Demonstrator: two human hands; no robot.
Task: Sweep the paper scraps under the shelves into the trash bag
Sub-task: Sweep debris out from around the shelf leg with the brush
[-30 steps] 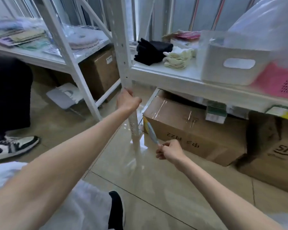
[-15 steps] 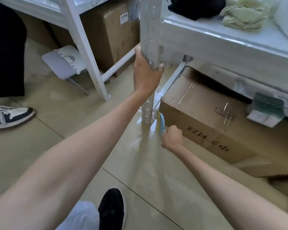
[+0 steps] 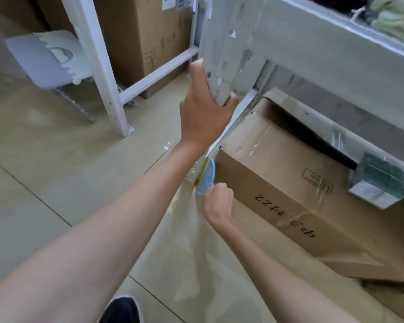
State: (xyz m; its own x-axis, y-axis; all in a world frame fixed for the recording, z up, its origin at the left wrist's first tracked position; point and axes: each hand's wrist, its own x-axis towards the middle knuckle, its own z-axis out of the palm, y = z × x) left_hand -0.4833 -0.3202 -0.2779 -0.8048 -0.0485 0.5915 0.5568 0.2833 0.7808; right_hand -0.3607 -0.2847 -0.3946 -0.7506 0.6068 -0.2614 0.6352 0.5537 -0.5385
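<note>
A storeroom's tiled floor point(image 3: 56, 183) under white metal shelving: the left hand point(image 3: 203, 117) has its grip wrapped round a shelf upright point(image 3: 219, 54), while the right hand point(image 3: 218, 203) has its grip closed on a small blue brush point(image 3: 205, 177) set in the narrow gap between the upright's foot and a cardboard box point(image 3: 289, 183). No paper scraps or trash bag are in view. The bristles could drive hidden scraps deeper behind the box, or the brush could jam in the slot.
</note>
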